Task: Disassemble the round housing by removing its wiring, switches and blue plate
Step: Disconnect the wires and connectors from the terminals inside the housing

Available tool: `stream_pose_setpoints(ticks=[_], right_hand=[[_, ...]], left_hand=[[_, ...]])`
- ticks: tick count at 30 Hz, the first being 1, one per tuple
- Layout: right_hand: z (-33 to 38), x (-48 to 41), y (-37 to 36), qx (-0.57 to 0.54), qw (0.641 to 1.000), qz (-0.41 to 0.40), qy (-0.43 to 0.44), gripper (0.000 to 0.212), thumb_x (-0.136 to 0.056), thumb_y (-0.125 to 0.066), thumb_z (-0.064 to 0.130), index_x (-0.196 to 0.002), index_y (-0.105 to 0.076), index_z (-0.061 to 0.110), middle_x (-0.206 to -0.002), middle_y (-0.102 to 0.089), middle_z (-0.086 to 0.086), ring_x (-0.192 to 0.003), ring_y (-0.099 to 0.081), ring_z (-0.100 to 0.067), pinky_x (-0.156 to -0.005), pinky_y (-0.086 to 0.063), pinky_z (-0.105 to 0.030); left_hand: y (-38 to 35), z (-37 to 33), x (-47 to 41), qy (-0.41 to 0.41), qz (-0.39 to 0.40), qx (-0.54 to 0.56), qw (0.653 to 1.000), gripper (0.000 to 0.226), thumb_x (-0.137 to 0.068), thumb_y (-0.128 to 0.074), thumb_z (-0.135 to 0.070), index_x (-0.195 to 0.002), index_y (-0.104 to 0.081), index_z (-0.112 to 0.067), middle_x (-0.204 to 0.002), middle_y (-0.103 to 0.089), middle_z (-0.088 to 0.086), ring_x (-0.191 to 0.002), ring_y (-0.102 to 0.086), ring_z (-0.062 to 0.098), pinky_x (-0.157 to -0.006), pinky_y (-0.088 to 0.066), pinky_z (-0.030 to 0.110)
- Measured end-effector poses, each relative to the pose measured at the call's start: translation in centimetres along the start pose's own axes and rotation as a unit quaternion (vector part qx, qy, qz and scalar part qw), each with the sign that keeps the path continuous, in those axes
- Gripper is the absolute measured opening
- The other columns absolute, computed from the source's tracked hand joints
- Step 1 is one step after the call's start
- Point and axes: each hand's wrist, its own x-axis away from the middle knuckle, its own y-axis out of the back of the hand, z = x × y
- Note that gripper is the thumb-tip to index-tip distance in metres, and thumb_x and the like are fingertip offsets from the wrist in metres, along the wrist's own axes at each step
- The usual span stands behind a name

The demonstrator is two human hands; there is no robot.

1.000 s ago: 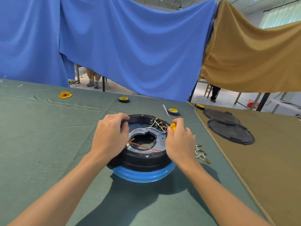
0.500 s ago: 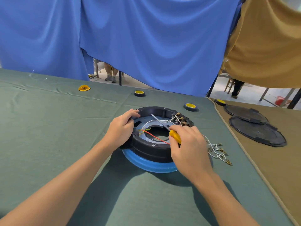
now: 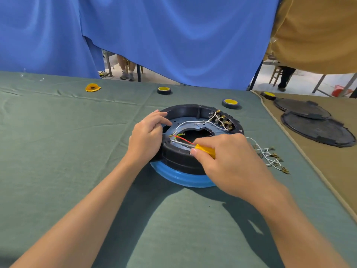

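On a green-clothed table, a round black housing sits at centre on its blue base. The left hand curls its fingers over the left rim, gripping it. The right hand pinches a yellow-handled screwdriver, whose shaft reaches inside beside a red wire. White wiring crosses the blue plate; a loose wire bundle lies just right of the housing

left hand gripping round housing rim, right hand holding yellow-handled screwdriver inside it
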Motion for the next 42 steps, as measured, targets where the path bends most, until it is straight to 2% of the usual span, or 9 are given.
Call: stream_pose_setpoints(ticks=[3,6,13,19,22,25,27,34,42], right_hand=[[-0.6,-0.1,0.4,-0.034,0.999,0.004,-0.006,0.027,-0.094,-0.053,0.036,-0.092,-0.067,0.013,-0.064,-0.06,-0.002,-0.065,-0.051,-0.023,-0.063,-0.046,-0.038],[-0.7,-0.2,0.4,-0.059,0.998,0.004,-0.007,0.023,-0.094,-0.054,0.034,-0.1,-0.069,0.018,-0.076,-0.069,-0.003,-0.073,-0.057,-0.022,-0.075,-0.048,-0.038],[-0.4,-0.3,0.1,-0.041,0.999,0.003,0.002,0.023,-0.093,-0.055,0.032,-0.098,-0.068,0.013,-0.058,-0.057,-0.002,-0.061,-0.046,-0.02,-0.059,-0.047,-0.035],[0.1,-0.5,0.1,-0.03,0.999,0.012,0.007,0.023,-0.093,-0.056,0.03,-0.097,-0.069,0.012,-0.06,-0.06,-0.002,-0.06,-0.048,-0.016,-0.058,-0.043,-0.034],[0.4,-0.4,0.0,-0.03,0.999,0.011,0.0,0.021,-0.093,-0.055,0.028,-0.096,-0.07,0.013,-0.053,-0.05,0.002,-0.057,-0.044,-0.016,-0.057,-0.039,-0.033],[0.8,0.0,-0.5,-0.02,1.0,0.005,0.0,0.023,-0.094,-0.053,0.028,-0.082,-0.064,0.012,-0.052,-0.042,0.002,-0.06,-0.042,-0.025,-0.057,-0.037,-0.036],[1.4,0.2,-1.0,0.0,1.0,-0.007,0.001,0.027,-0.094,-0.05,0.029,-0.071,-0.049,0.016,-0.056,-0.041,0.001,-0.064,-0.042,-0.03,-0.058,-0.032,-0.035],[3.2,0.7,-2.3,0.037,0.998,-0.046,-0.014,0.017,-0.092,-0.047,0.026,-0.078,-0.039,0.022,-0.082,-0.06,-0.01,-0.077,-0.054,-0.036,-0.061,-0.03,-0.032],[4.2,0.6,-2.1,0.039,0.998,-0.041,-0.013,0.022,-0.092,-0.049,0.027,-0.076,-0.035,0.024,-0.077,-0.049,-0.006,-0.07,-0.04,-0.032,-0.058,-0.023,-0.033]], left_hand=[[-0.1,0.2,0.0,-0.005,-0.001,0.01,1.0,0.049,-0.09,-0.038,0.003,-0.077,-0.066,-0.035,-0.128,-0.061,-0.009,-0.136,-0.04,0.005,-0.112,-0.029,0.049],[-0.1,0.4,0.0,-0.02,-0.006,0.016,1.0,0.049,-0.089,-0.04,0.002,-0.077,-0.066,-0.037,-0.124,-0.063,-0.007,-0.135,-0.041,0.006,-0.111,-0.03,0.049],[-0.2,0.5,0.0,-0.031,-0.01,0.021,0.999,0.045,-0.088,-0.04,0.002,-0.08,-0.068,-0.032,-0.121,-0.065,-0.006,-0.134,-0.042,0.007,-0.111,-0.032,0.046],[-0.2,0.5,0.1,-0.026,-0.011,0.014,1.0,0.046,-0.09,-0.04,0.002,-0.079,-0.067,-0.033,-0.122,-0.065,-0.006,-0.134,-0.042,0.007,-0.111,-0.032,0.045],[-0.3,0.4,0.1,-0.026,-0.014,0.012,0.999,0.046,-0.09,-0.039,0.004,-0.079,-0.067,-0.03,-0.121,-0.065,-0.006,-0.135,-0.041,0.007,-0.112,-0.032,0.04],[-0.4,0.4,0.2,-0.029,-0.017,-0.001,0.999,0.044,-0.089,-0.039,0.006,-0.081,-0.068,-0.026,-0.119,-0.064,-0.007,-0.135,-0.041,0.007,-0.112,-0.031,0.037],[-0.5,0.4,0.2,-0.029,-0.02,-0.008,0.999,0.043,-0.089,-0.038,0.006,-0.082,-0.069,-0.024,-0.118,-0.064,-0.008,-0.135,-0.041,0.007,-0.113,-0.031,0.038],[-0.5,0.3,0.3,-0.025,-0.033,0.004,0.999,0.042,-0.088,-0.038,0.009,-0.083,-0.071,-0.016,-0.116,-0.064,-0.004,-0.135,-0.042,0.009,-0.11,-0.032,0.025],[-0.6,0.2,0.4,-0.029,-0.037,0.003,0.999,0.041,-0.087,-0.038,0.01,-0.081,-0.07,-0.016,-0.115,-0.066,-0.002,-0.134,-0.043,0.01,-0.107,-0.033,0.024]])
